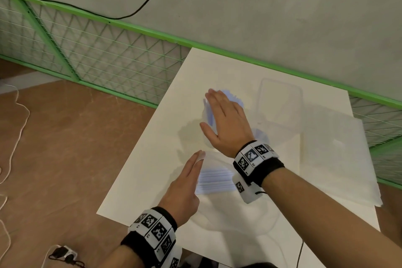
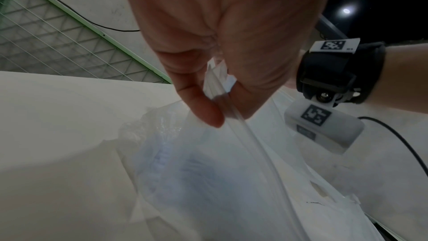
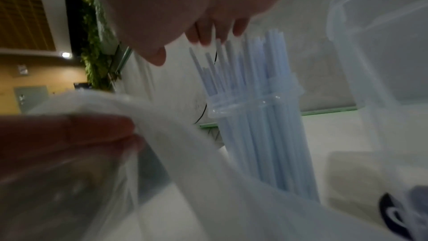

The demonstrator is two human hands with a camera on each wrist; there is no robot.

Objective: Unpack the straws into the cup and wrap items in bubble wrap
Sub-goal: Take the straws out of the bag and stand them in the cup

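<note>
Straws (image 3: 257,116) stand in cup (image 3: 259,102) under flat right hand (image 1: 226,124); left hand (image 1: 185,189) pinches bag (image 2: 208,171).

In the head view, the right hand (image 1: 226,124) is covering most of the clear cup (image 1: 208,135) and the pale blue straws (image 1: 210,113) standing in it. The right wristband is hiding part of the straw bag (image 1: 214,178). The clear container (image 1: 280,102) near the table's (image 1: 152,169) far edge is showing only faintly. Motion blur is smearing the right wrist view, where the left hand's fingers (image 3: 69,133) are lying behind the bag film.
</note>
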